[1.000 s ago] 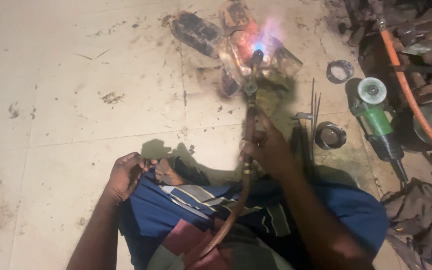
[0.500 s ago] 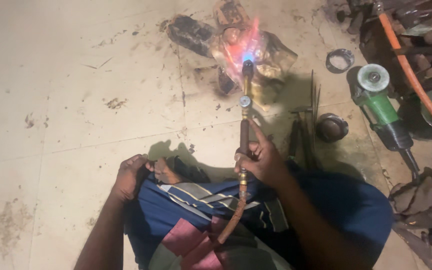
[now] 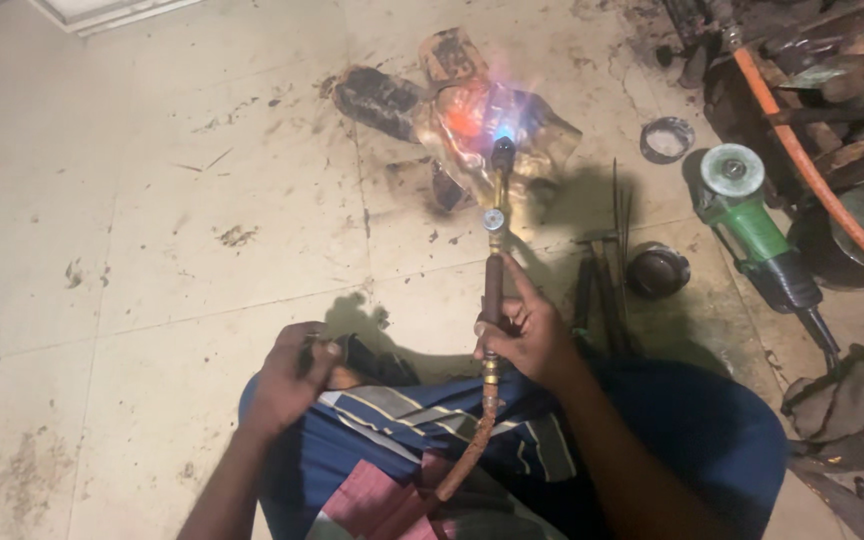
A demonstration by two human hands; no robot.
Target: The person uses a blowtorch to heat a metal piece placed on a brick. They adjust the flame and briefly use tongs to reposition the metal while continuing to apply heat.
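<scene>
My right hand (image 3: pixel 527 335) grips the brown handle of a gas torch (image 3: pixel 493 250), index finger stretched along it. The torch points away from me and its blue-pink flame (image 3: pixel 497 125) plays on a shiny metal piece (image 3: pixel 532 130) lying on the floor between dark rusty parts (image 3: pixel 377 98). A brown hose (image 3: pixel 467 455) runs from the torch handle back over my lap. My left hand (image 3: pixel 292 378) rests closed on my left knee, around a small dark object that I cannot make out. I sit on the floor in blue shorts and striped cloth.
A green angle grinder (image 3: pixel 757 235) lies at the right, beside a dark round cap (image 3: pixel 657 270), thin rods (image 3: pixel 617 235) and a metal ring (image 3: pixel 668 138). An orange hose (image 3: pixel 812 175) crosses a heap of scrap at the top right. The tiled floor (image 3: pixel 152 200) is stained.
The view has shifted, and the torch now stands more upright in the frame with my right hand lower on the handle. The flame stays on the shiny piece. My left hand stays on the knee.
</scene>
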